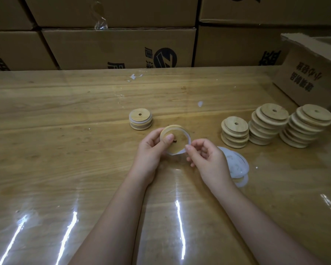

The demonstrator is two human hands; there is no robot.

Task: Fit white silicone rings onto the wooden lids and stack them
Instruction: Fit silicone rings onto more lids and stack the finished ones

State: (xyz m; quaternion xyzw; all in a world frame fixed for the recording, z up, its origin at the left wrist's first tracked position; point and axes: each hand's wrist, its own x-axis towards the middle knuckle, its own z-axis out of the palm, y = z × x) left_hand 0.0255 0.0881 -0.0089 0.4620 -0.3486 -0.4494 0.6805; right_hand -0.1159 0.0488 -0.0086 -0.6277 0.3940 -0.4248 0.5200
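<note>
Half fitted, mid-frame.
Gripping wooden lid (180, 143) in left hand (151, 150), pinching silicone ring (176, 153) at lid's right edge with right hand (208, 159).

head-worn view, downward, close over table (65, 150)

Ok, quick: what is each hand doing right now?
Left hand: holds the wooden lid, thumb on its face.
Right hand: pinches the white silicone ring at the lid's edge.
</note>
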